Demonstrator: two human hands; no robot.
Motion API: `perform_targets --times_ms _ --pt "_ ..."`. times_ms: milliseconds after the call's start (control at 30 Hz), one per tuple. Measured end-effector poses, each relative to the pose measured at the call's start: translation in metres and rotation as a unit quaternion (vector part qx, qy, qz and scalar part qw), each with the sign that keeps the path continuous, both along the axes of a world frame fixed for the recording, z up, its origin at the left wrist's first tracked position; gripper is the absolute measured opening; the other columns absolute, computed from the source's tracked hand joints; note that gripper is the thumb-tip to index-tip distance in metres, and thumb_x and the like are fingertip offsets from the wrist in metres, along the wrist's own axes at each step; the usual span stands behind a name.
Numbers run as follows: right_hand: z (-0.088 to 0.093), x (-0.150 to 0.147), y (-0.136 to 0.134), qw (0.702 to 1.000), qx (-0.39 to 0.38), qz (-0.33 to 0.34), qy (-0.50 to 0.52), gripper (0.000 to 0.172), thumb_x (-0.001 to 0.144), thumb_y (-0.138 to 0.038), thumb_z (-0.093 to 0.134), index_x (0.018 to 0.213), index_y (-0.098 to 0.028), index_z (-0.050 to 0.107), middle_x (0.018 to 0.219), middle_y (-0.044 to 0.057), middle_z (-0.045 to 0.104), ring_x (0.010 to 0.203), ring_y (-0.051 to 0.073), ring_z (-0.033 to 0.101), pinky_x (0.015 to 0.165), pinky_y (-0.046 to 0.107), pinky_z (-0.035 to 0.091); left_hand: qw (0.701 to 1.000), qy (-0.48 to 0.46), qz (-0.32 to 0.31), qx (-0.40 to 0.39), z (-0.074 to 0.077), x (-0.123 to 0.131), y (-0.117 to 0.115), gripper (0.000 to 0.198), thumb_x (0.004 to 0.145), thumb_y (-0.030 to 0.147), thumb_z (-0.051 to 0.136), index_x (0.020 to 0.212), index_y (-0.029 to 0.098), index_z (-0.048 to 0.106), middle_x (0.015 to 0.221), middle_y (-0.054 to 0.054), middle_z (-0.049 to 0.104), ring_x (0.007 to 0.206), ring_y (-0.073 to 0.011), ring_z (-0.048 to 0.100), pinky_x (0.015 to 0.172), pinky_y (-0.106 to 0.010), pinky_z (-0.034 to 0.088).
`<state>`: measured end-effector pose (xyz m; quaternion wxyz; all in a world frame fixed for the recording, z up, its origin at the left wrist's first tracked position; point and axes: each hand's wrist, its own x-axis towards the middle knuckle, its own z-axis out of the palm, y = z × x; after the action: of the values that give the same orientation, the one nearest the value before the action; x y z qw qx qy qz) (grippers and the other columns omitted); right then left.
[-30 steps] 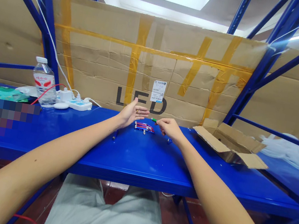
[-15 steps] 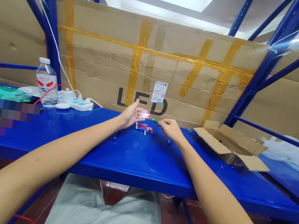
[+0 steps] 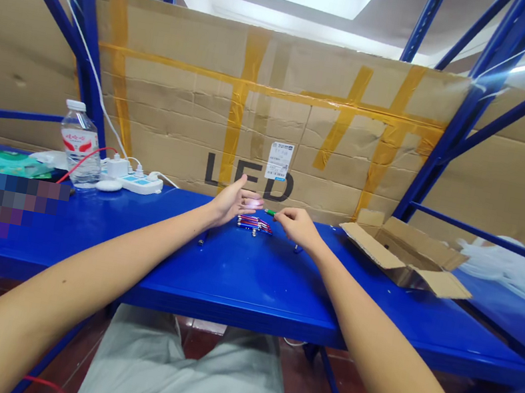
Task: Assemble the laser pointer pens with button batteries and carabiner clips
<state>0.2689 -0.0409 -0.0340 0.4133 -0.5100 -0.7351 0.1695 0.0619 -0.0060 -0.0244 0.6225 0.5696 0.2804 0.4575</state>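
Observation:
My left hand [image 3: 233, 202] is held up over the blue bench [image 3: 248, 275], palm open and fingers spread, with a small bright spot of light on the fingertips. My right hand [image 3: 295, 225] pinches a small green pen-like light [image 3: 270, 212] and points it at the left palm. Below and between the hands lies a small bundle of several red, blue and silver pen lights [image 3: 253, 223]. A small dark piece [image 3: 203, 238] lies on the bench under my left wrist.
An open cardboard box [image 3: 405, 252] sits at the right, with white plastic bags [image 3: 513, 271] beyond it. At the left stand a water bottle [image 3: 77, 143], a white power strip [image 3: 136, 181] with cables, and a green pack [image 3: 4, 162]. Taped cardboard marked LED backs the bench.
A spot of light has appeared on my left fingertips since one second ago. Both hands stay almost where they were.

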Motion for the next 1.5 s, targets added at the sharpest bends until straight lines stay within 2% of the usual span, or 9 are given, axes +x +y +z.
perform_targets --times_ms 433,567,900,1133,1267,1500 --pt "0.0029 0.0005 -0.0022 0.999 0.028 -0.004 -0.028 0.027 0.076 -0.034 0.052 0.065 -0.015 0.067 0.05 -0.002 0.049 0.055 0.013 0.042 0.056 0.027 0.031 1.0 0.004 -0.012 0.0 0.0026 0.001 -0.0061 0.07 0.092 0.067 0.028 0.107 0.011 0.065 0.124 -0.022 0.065 0.112 -0.0317 0.064 0.103 -0.045 0.045" --pt "0.0017 0.0002 -0.0019 0.999 0.034 0.001 -0.034 0.027 0.076 -0.035 0.052 0.065 -0.015 0.065 0.056 0.0 0.055 0.059 0.014 0.045 0.058 0.027 0.033 1.0 -0.003 -0.011 -0.007 0.0028 0.0017 -0.0067 0.07 0.095 0.064 0.026 0.106 0.008 0.065 0.123 -0.024 0.065 0.11 -0.0315 0.065 0.102 -0.045 0.046" --pt "0.0017 0.0018 -0.0013 0.997 0.049 -0.004 -0.057 0.025 0.077 -0.033 0.051 0.064 -0.015 0.064 0.058 0.0 0.056 0.061 0.014 0.046 0.06 0.028 0.032 0.999 -0.034 0.007 -0.029 0.003 0.0034 -0.0055 0.066 0.097 0.058 0.029 0.101 0.006 0.067 0.106 -0.025 0.071 0.103 -0.031 0.069 0.097 -0.043 0.049" --pt "0.0031 0.0015 -0.0019 0.997 0.062 0.001 -0.055 0.026 0.078 -0.032 0.05 0.064 -0.016 0.064 0.061 0.002 0.059 0.066 0.016 0.05 0.062 0.028 0.034 0.998 -0.047 0.033 -0.037 0.0047 0.0044 -0.0061 0.063 0.099 0.053 0.028 0.101 0.005 0.068 0.092 -0.022 0.073 0.093 -0.0271 0.071 0.091 -0.039 0.053" --pt "0.0046 0.0011 -0.0042 0.997 0.06 -0.005 -0.056 0.024 0.077 -0.032 0.051 0.064 -0.016 0.064 0.063 0.002 0.061 0.066 0.016 0.05 0.063 0.028 0.034 0.997 -0.047 0.05 -0.031 0.005 0.0057 -0.0074 0.063 0.1 0.051 0.027 0.094 0.005 0.069 0.088 -0.022 0.073 0.089 -0.026 0.071 0.09 -0.038 0.054" --pt "0.0042 0.0017 -0.0046 0.996 0.061 0.004 -0.061 0.026 0.078 -0.032 0.05 0.061 -0.016 0.061 0.057 0.0 0.053 0.062 0.015 0.047 0.061 0.028 0.032 0.997 -0.047 0.06 -0.024 0.0036 0.0058 -0.0058 0.062 0.1 0.051 0.027 0.086 0.007 0.069 0.08 -0.019 0.073 0.081 -0.0242 0.071 0.088 -0.038 0.054"
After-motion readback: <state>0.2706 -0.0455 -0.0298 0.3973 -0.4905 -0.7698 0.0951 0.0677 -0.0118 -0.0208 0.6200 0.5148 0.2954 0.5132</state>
